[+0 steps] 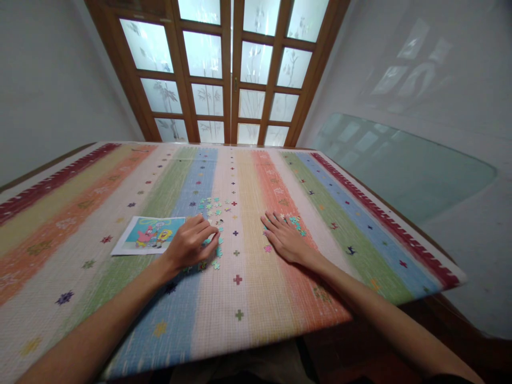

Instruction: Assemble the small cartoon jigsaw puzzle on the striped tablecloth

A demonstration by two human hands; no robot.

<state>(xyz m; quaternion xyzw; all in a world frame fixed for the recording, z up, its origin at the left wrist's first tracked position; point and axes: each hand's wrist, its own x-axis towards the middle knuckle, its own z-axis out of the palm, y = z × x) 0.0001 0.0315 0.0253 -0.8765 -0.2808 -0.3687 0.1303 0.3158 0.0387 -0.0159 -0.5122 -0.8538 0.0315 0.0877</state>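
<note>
Puzzle pieces (210, 205) lie loose on the striped cloth of the counter (248, 298), mostly in a small scatter on the blue stripe, just ahead of and under the left hand (192, 244). That hand is curled, palm down, fingertips drawn together over a few pieces near its front edge; whether it actually pinches one I cannot tell, since the fingers hide the contact. A second, smaller cluster of pieces (295, 220) sits on the orange stripe, touching the fingertips of the right hand (285, 238), which lies flat and spread on the cloth. Each hand thus has its own group directly in front of it, the left group being the larger and stretching away from the person. Just left of the left hand, near the wrist side, lies the printed cartoon picture (149, 234), long axis running across the counter, closer to the left hand than to the right.
</note>
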